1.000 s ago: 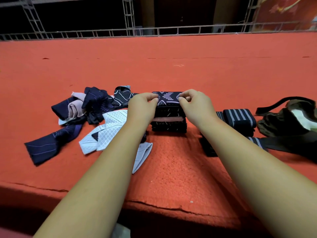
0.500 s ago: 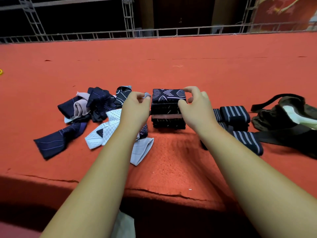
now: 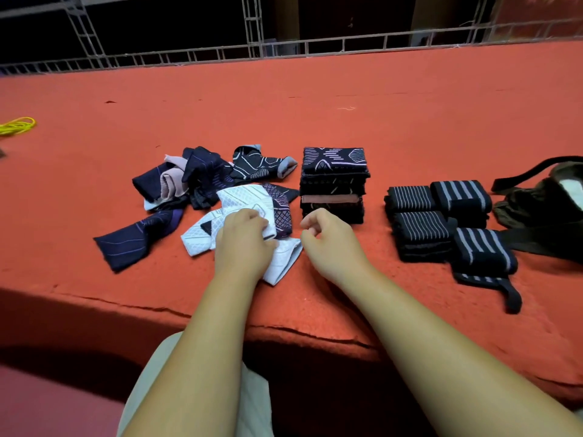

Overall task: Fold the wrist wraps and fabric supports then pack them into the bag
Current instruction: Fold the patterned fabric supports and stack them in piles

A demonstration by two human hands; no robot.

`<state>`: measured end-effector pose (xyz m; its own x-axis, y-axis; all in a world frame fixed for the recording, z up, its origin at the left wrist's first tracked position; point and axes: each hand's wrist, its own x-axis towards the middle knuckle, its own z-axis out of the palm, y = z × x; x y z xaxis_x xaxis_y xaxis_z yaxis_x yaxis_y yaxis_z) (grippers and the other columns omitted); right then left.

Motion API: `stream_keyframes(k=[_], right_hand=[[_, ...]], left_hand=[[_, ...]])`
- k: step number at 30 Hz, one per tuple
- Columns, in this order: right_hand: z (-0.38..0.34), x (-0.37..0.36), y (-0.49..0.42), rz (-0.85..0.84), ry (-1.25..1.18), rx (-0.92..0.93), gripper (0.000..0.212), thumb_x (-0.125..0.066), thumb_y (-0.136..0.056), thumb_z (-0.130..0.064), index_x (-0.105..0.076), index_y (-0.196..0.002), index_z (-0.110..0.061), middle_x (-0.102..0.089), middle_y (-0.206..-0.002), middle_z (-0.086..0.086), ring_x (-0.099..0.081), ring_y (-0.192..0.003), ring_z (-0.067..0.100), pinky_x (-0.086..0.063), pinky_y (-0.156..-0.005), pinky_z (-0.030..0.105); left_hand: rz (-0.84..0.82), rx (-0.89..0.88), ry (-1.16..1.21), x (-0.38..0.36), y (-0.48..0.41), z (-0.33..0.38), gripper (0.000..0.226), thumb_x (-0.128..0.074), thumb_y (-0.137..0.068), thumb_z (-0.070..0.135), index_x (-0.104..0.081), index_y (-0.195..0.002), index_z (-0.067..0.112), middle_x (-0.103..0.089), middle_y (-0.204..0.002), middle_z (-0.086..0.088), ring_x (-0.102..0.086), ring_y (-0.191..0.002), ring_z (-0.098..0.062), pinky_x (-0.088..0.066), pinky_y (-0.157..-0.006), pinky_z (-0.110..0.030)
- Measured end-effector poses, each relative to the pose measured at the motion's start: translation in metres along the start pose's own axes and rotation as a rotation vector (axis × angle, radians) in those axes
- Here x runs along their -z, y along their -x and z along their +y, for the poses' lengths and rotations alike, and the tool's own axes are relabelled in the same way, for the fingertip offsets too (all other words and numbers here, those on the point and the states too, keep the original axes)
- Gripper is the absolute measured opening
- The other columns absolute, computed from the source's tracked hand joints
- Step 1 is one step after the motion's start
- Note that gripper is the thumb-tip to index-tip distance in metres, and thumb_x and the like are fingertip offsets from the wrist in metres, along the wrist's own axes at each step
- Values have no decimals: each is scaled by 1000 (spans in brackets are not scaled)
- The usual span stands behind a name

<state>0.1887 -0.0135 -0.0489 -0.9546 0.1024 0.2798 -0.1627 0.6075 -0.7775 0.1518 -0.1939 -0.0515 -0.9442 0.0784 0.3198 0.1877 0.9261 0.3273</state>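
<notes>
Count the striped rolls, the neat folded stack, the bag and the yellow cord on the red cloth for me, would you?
Striped rolls: 4
Folded stack: 1
Bag: 1
Yellow cord: 1
Total: 7
The loose pile, where the left hand grips a white support, is too tangled to count.

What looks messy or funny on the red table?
The striped wrap nearest the front has a loose strap tail sticking out, unlike the three neat ones beside it. The red cover is also cracked along its front edge.
</notes>
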Motion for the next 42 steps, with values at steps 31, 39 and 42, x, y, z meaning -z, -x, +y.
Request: stream_keyframes(k=[31, 39, 42], right_hand=[[-43, 100, 12, 84, -351, 203, 4, -77, -97, -23, -75, -94, -23, -77, -91, -6, -68, -86, 7, -55, -85, 41], [-18, 139, 24, 287, -504, -43, 10, -79, -95, -29, -77, -92, -20, -69, -79, -3, -59, -73, 10, -48, -73, 34], [7, 147, 32, 335, -481, -128, 12, -79, -94, -34, -77, -91, -23, -65, -72, -8, -55, -67, 9, -45, -69, 33]], left_hand=[[119, -52, 895, 121, 19, 57, 10, -82, -93, 37, -81, -97, 28, -80, -92, 7, -72, -84, -4, -56, -73, -25], [-406, 77, 1338, 78, 18, 97, 31, -69, -99, 10, -71, -130, 8, -78, -123, -14, -74, -117, -37, -58, -102, -51], [-415, 88, 1270, 58, 20, 113, 26, -67, -101, 9, -71, -127, 10, -80, -118, -12, -77, -109, -32, -63, -93, -46]])
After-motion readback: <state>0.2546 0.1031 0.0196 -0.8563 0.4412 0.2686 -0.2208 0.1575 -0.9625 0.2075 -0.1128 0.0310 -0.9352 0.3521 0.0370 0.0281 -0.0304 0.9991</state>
